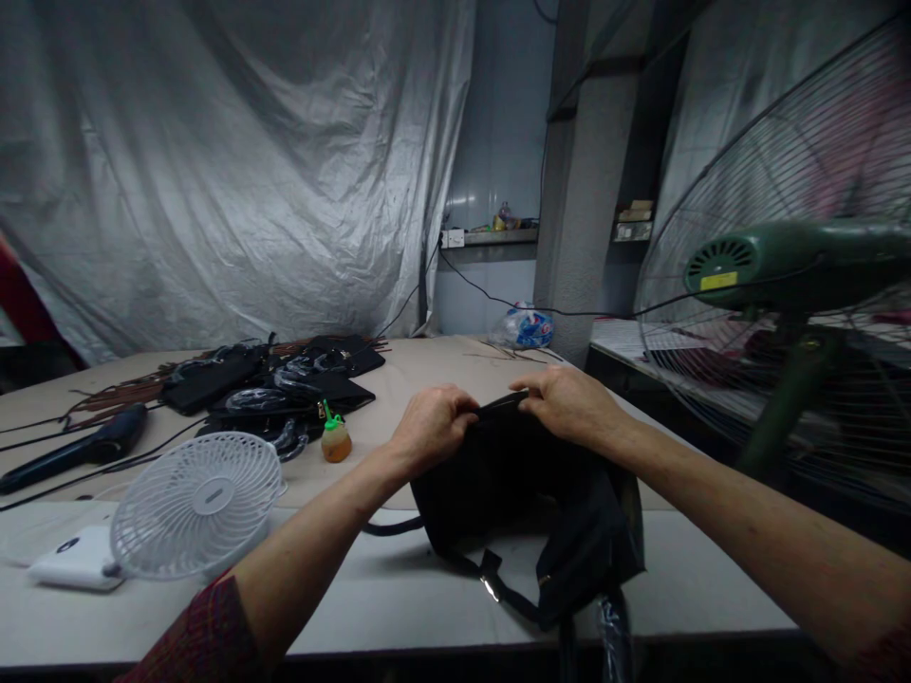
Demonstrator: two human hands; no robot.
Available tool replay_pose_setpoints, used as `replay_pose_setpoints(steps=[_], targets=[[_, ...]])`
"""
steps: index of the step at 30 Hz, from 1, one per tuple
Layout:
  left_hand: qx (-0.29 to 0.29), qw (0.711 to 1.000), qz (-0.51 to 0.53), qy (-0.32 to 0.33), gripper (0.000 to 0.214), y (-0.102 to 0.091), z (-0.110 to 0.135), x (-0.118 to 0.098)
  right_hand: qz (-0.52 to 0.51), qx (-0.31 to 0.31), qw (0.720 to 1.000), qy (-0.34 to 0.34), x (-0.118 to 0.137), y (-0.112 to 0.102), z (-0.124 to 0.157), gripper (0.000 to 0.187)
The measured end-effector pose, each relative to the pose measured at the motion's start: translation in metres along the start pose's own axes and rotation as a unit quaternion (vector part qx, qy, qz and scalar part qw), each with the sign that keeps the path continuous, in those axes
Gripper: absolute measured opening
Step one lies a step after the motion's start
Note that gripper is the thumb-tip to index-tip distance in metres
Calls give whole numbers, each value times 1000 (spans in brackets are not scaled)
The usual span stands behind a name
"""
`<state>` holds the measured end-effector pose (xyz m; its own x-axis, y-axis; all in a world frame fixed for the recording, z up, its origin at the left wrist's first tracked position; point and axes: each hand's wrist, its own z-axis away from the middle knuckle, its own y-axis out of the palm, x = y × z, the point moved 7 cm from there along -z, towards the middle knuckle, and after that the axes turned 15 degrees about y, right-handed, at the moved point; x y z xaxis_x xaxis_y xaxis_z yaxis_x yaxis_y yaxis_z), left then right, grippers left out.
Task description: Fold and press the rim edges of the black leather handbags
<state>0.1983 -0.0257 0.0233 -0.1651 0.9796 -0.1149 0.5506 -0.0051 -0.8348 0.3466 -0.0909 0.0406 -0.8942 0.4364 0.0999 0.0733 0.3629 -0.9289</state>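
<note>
A black handbag (470, 493) stands on the white front strip of the table, its dark inside turned toward me. My left hand (437, 422) pinches the bag's top edge at the left, thumb and fingers closed together. On the same edge, a little to the right, my right hand (562, 403) grips the fabric with bent fingers. A strap with a shiny metal buckle (490, 588) hangs at the bag's near side. One handle, wrapped in clear plastic (613, 626), droops over the table's front edge. The undersides of my fingers are hidden by the fabric.
Several black bags (285, 379) lie piled at the back left. Nearby are a small bottle with a green cap (336, 438), a white desk fan (206, 503), a white box-like device (78, 560) and a black hair-dryer-like tool (92, 446). A large green fan (769, 261) stands at right.
</note>
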Motion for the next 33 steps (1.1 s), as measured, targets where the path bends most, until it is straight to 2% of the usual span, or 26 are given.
replay_pose_setpoints(steps=[18,22,28,33], targets=[[17,1000,-11,8,20,0,-4,-5,9,-12,1000,22,-2,0,-2,21],[54,998,-34,-12,22,6,-19,-6,39,-10,999,24,0,0,-2,22],[80,992,-85,51,22,29,-52,-16,44,-26,999,0,2,0,-1,21],[79,994,-73,34,21,31,-54,-7,5,-31,999,17,-15,-1,-1,23]])
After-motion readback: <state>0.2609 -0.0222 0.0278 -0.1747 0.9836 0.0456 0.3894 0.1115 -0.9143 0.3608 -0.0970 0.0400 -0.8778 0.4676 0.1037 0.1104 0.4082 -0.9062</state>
